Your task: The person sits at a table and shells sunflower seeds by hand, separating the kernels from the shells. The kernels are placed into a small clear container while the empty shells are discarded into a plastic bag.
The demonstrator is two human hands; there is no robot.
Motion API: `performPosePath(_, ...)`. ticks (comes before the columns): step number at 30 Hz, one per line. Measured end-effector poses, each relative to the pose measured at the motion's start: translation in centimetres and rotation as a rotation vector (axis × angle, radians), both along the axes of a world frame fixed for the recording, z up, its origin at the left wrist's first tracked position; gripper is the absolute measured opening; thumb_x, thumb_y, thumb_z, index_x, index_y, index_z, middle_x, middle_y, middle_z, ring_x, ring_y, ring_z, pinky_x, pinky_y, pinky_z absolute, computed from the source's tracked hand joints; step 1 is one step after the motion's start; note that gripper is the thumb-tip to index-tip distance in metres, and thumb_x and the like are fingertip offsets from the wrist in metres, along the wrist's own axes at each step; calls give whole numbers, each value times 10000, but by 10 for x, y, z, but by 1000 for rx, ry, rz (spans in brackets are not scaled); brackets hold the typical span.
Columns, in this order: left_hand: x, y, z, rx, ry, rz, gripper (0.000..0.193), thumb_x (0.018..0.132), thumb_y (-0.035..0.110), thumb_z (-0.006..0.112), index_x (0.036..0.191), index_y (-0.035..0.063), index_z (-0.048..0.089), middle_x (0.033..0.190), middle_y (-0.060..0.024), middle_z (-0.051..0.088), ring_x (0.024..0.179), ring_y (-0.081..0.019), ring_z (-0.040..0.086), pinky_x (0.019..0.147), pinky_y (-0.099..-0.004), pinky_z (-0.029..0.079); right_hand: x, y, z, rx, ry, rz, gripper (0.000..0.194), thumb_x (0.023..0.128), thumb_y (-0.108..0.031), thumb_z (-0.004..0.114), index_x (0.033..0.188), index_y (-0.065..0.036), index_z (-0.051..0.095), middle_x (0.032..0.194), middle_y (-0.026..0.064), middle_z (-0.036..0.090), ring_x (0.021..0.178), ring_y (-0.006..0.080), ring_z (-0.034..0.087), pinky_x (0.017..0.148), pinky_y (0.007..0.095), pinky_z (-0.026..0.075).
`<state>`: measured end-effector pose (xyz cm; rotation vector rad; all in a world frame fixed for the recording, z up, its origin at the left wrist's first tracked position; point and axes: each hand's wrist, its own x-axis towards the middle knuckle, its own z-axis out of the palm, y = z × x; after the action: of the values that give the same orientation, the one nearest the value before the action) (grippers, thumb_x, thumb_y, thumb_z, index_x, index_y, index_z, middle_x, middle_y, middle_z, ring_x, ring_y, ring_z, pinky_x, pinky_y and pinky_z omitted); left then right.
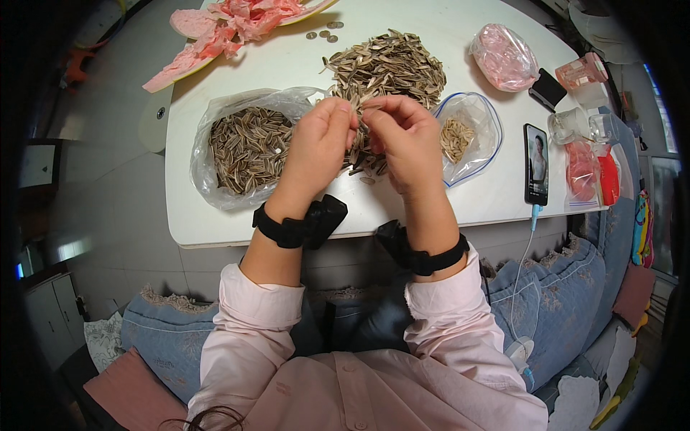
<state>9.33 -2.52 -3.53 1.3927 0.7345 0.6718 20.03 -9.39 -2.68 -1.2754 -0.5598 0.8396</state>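
My left hand point(321, 143) and my right hand point(409, 140) meet above the table, thumbs and fingertips pinched close together. Pale bits of a sunflower seed point(356, 102) show between the fingertips; which part each hand grips is hard to see. Left of my hands, a clear plastic bag point(200, 167) lies open, full of striped sunflower seeds point(248, 148). Behind them rises a heap of sunflower hulls point(391, 67), partly hidden by my fingers. To the right, an open zip bag point(488, 145) holds pale shelled kernels point(457, 139).
Everything rests on a white table point(215, 229). Watermelon rind point(199, 67) and several coins point(324, 34) lie at the back. At right are a wrapped pink bundle point(504, 56), a smartphone point(536, 164) on a charging cable point(520, 269), and glass cups point(568, 125).
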Motion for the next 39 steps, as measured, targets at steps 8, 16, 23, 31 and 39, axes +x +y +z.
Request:
performPosePath(8,-20,21,4,210,306,73,287,910,252,545,804,0,634,543,-28,470,512,-95,429,500,-272,365,14,-4,-4,-146,-462,-149,171,811,-54,637,965,18,656,764,26,641,630,78,563,569,212,452)
performPosePath(16,-16,14,0,398,442,62,230,892,199,553,901,-10,647,716,-145,606,664,-264,566,624,-344,450,3,-4,-18,-278,-1049,73,75,715,-19,643,774,-21,689,767,184,599,753,350,596,704,407,484)
performPosePath(23,-16,14,-1,418,454,66,212,872,173,547,905,-10,649,800,-232,628,763,-394,609,698,-412,482,1,1,-29,-310,-1094,101,79,702,-35,673,776,-14,687,754,186,579,739,347,592,693,412,479)
performPosePath(31,-17,13,-2,435,476,43,208,873,175,552,907,-6,649,771,-228,622,736,-391,605,682,-416,477,1,6,-37,-391,-1185,91,59,753,-74,647,773,-19,639,775,175,574,767,349,577,684,412,470)
performPosePath(39,-14,11,-1,281,401,9,204,905,119,490,965,3,647,682,-109,619,622,-216,591,620,-325,470,-8,7,-19,-178,-1205,-90,34,817,-8,559,831,7,531,776,176,567,750,362,568,658,431,455)
